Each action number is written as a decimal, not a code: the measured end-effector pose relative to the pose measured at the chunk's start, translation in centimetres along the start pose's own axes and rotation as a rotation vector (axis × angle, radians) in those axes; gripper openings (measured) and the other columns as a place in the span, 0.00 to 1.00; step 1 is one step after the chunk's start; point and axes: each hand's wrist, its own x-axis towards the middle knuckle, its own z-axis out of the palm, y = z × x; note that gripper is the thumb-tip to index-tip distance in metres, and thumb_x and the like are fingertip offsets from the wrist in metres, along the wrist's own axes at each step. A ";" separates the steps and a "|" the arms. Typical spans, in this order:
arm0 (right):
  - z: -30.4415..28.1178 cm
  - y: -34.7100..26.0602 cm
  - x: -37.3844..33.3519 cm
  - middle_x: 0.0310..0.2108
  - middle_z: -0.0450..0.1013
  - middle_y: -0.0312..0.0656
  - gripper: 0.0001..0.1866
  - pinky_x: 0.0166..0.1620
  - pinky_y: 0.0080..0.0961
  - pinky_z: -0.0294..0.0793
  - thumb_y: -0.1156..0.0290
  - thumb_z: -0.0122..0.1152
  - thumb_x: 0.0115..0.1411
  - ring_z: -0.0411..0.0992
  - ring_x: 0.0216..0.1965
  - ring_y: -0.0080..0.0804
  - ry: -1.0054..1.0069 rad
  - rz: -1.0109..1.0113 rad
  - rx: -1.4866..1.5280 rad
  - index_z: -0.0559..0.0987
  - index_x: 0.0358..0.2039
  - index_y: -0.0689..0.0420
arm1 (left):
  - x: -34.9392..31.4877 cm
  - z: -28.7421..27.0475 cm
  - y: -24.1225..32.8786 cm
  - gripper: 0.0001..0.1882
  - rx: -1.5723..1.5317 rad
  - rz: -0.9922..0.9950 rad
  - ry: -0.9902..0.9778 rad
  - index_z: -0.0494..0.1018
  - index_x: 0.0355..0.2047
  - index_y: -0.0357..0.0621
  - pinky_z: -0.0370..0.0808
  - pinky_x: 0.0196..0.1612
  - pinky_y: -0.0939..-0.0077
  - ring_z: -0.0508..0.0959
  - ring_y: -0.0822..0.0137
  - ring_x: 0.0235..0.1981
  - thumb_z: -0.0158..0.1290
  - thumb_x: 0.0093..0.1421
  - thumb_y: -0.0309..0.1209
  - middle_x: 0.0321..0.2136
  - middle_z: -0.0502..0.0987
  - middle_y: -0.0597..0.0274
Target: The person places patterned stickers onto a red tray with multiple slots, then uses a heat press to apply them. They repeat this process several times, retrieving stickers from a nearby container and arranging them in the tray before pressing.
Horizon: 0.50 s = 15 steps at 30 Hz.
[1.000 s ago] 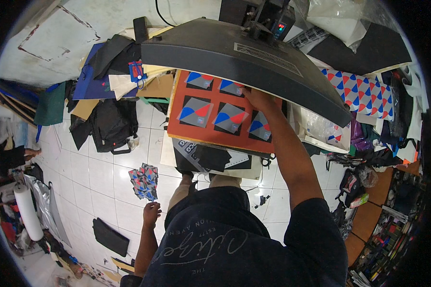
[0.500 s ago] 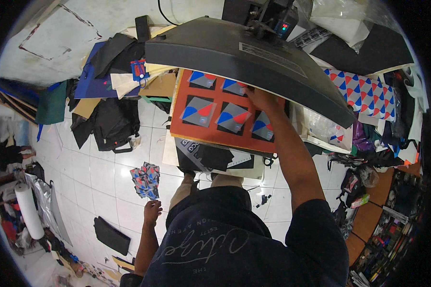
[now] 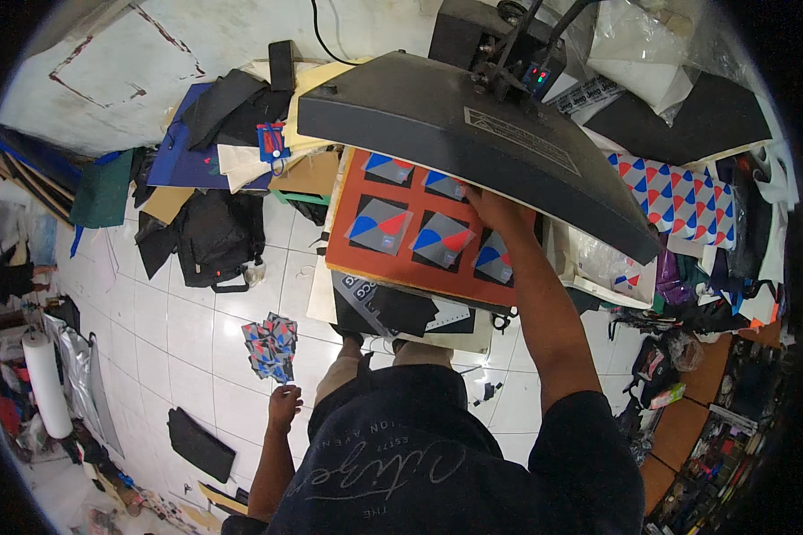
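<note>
My right hand (image 3: 494, 210) reaches under the raised top plate (image 3: 473, 134) of a heat press. Its fingers are closed at the right edge of a square patch (image 3: 442, 184) in grey, blue and red, in the back row. Several such patches, each over a black square, lie in two rows on the rust-orange pad (image 3: 357, 250), among them a front-left patch (image 3: 379, 226). The plate hides part of the back row. My left hand (image 3: 284, 406) hangs low at my left side, fingers loosely curled and apart, nothing visible in it. Just beyond it, a heap of patches (image 3: 269, 346) rests on the white-tiled floor.
A control box with a lit display (image 3: 537, 78) stands behind the plate. Right of the press are a shallow white tray (image 3: 598, 259) and a printed sheet (image 3: 678, 201). A black backpack (image 3: 219, 236) and a black flat pouch (image 3: 202, 445) lie on the floor to the left.
The whole view has shifted slightly, with the scene sitting a little lower. My right hand stays at the same back-row patch; my left hand still hangs near the heap.
</note>
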 end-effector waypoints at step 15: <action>1.9 1.5 -0.3 0.48 0.70 0.51 0.20 0.53 0.41 0.65 0.55 0.60 0.57 0.68 0.50 0.50 -0.021 0.076 -0.055 0.77 0.47 0.52 | 0.3 -0.2 -0.2 0.14 0.016 0.032 -0.011 0.72 0.39 0.39 0.71 0.23 0.79 0.76 0.71 0.23 0.57 0.56 0.33 0.26 0.75 0.63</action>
